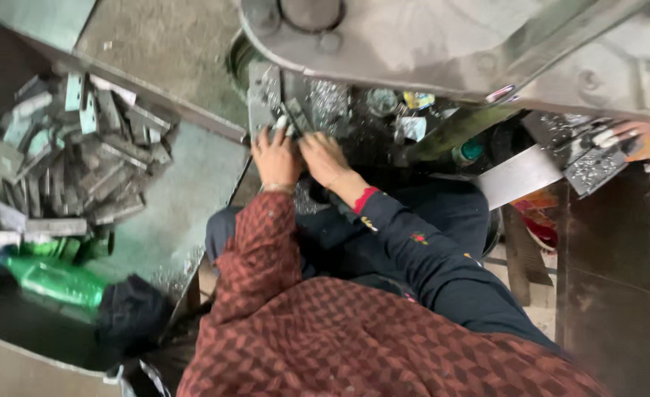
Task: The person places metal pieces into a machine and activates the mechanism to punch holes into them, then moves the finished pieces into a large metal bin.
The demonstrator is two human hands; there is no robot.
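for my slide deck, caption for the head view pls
Both hands, left hand and right hand, at a small metal piece under a press.

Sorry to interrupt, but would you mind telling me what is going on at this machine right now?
A person in a red patterned shawl sits at a heavy metal press. The left hand and right hand rest side by side on a small grey metal piece lying on the machine bed, which is strewn with shiny metal shavings. Whether the fingers grip the piece cannot be told. To the left, a tray holds a pile of flat metal blanks, with a green plastic bottle beside them.
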